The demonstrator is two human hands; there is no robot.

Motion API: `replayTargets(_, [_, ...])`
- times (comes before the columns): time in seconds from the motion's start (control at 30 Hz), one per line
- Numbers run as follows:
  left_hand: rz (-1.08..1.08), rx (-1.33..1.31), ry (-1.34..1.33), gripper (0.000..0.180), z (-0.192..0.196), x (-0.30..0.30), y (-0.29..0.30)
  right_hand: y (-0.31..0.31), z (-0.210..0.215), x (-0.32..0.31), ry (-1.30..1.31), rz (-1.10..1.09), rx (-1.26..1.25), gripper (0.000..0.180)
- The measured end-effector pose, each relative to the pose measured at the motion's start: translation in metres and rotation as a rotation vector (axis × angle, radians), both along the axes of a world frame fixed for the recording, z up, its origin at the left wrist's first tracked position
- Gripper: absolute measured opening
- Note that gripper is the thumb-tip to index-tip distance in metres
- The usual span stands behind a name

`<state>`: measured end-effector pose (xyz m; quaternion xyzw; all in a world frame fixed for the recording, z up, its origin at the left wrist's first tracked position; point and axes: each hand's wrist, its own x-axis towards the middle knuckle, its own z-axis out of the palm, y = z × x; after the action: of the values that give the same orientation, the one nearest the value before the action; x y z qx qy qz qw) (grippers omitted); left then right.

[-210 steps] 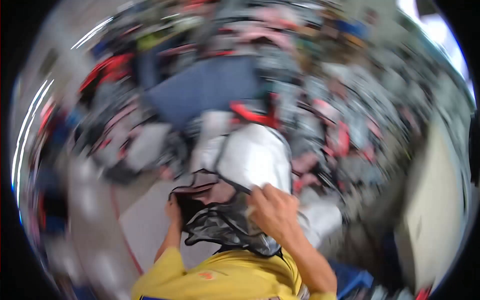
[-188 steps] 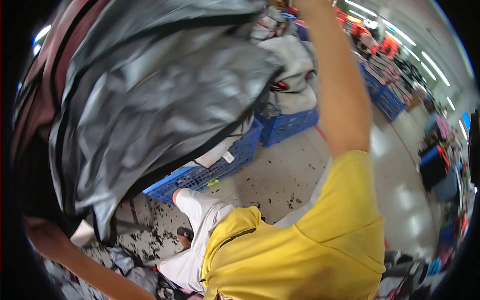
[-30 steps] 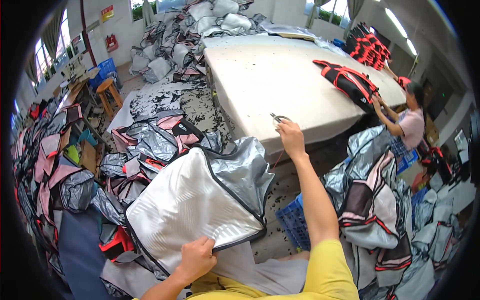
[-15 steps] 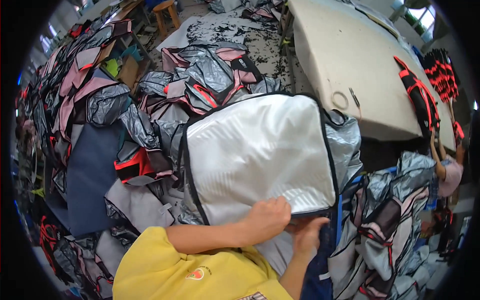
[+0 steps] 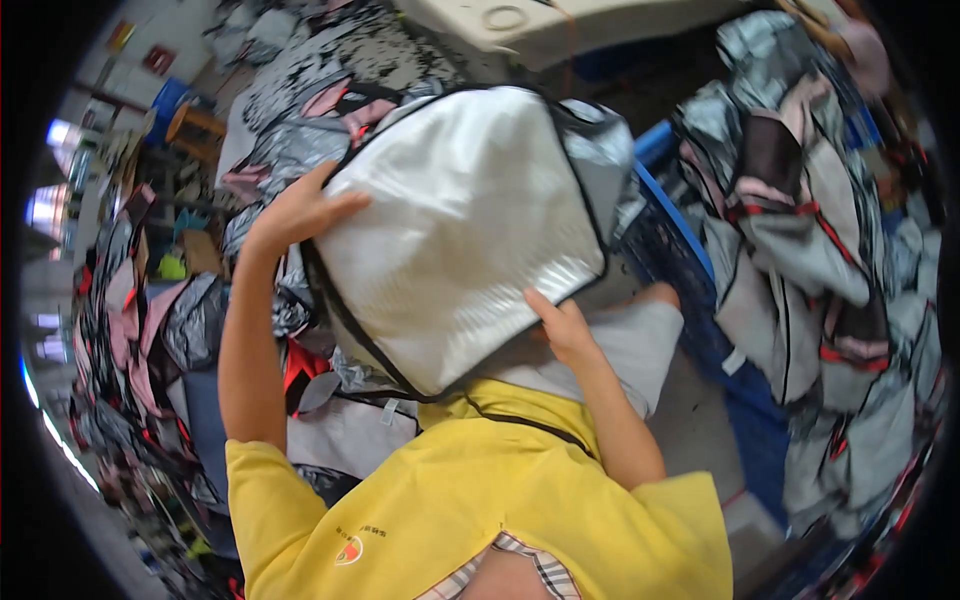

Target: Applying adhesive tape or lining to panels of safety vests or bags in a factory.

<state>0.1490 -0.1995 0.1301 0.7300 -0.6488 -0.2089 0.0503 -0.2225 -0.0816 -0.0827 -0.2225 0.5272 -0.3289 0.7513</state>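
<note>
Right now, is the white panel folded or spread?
Spread: the white panel shows its broad face within black edging; the left hand and right hand hold its edges.

White panel (image 5: 460, 230): oh, there's a shine, smooth and satiny, with bright ribbed streaks by the near corner!
Black edging (image 5: 578, 185): matt cloth tape, soaking up the light.
Silver sheet (image 5: 605, 140): foil-like, glossy and creased.
Yellow shirt (image 5: 500, 455): soft matt cloth, lightly wrinkled.
Shorts (image 5: 630, 350): pale cloth, dull finish.
Blue crate (image 5: 677, 212): plastic, smooth along its rim.
Stool (image 5: 195, 128): wood, finish blurred.
Desk (image 5: 590, 25): pale and matt up top.
</note>
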Motion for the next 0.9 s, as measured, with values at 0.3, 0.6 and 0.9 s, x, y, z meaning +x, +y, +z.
replayTargets(0.3, [0.217, 0.526, 0.622, 0.057, -0.006, 0.063, -0.042, -0.008, -0.010, 0.013, 0.176, 0.096, -0.377, 0.074])
replayTargets(0.6, [-0.025, 0.225, 0.551, 0.051, 0.109, -0.027, -0.007, -0.025, 0.111, -0.094, 0.498, 0.070, -0.420, 0.043])
replayTargets(0.9, [0.119, 0.165, 0.619, 0.056, 0.042, -0.086, 0.051, 0.044, 0.042, -0.015, -0.084, -0.476, -0.190, 0.038])
